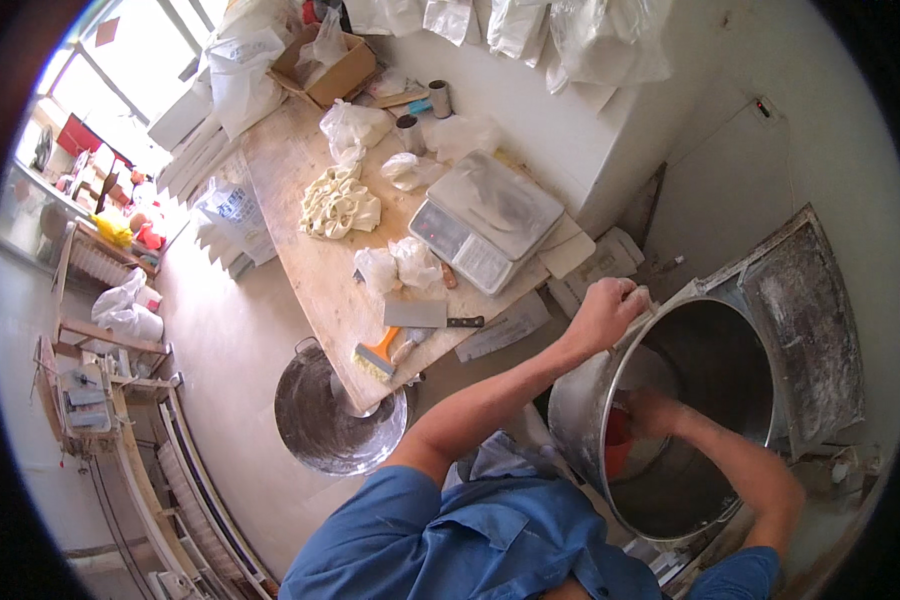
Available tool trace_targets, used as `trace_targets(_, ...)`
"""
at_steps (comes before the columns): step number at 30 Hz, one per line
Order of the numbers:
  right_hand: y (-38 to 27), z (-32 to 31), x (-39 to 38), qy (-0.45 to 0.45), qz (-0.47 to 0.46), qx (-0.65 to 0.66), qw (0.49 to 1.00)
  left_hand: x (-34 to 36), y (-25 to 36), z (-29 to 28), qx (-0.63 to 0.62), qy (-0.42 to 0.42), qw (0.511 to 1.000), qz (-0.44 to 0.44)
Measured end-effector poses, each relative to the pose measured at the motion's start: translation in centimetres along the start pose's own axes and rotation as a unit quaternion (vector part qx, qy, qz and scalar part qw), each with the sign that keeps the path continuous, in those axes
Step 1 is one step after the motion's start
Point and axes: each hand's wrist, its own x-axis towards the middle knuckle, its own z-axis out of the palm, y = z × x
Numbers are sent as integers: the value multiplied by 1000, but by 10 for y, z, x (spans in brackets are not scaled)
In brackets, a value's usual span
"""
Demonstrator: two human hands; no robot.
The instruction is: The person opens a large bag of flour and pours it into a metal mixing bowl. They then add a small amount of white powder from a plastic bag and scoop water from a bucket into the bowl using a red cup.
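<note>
A large steel drum (730, 370) stands at the lower right, with a worn, powder-streaked metal panel (800, 330) beside its far right rim. My left hand (610, 308) is up at the drum's upper left edge, its fingers curled on the edge. My right hand (650, 416) reaches down inside the drum and is closed on a red plastic container (615, 450), partly hidden by the hand and rim. The inside of the drum is shadowed, so its contents are hard to make out.
A wooden table (300, 270) holds a scale (485, 215), cleaver (415, 313), orange-handled brush (380, 350), dough-like pile (338, 205), bags and metal cans. A large metal basin (305, 420) sits on the floor below. Racks (120, 400) line the left, stacked sacks (235, 230) the window side.
</note>
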Motion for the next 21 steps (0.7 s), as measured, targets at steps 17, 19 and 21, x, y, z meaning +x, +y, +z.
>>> trace_targets(17, 52, -28, -89, 246, -53, -174, 952, 1, -12, 14, 46, 57, 997, -36)
trace_targets(19, 43, -20, -74, 230, -3, -234, 945, 1, -8, 14, 31, 48, 997, -61)
trace_targets(21, 36, -11, -55, 236, 12, -270, 933, 0, -3, 13, 64, 42, 994, -74)
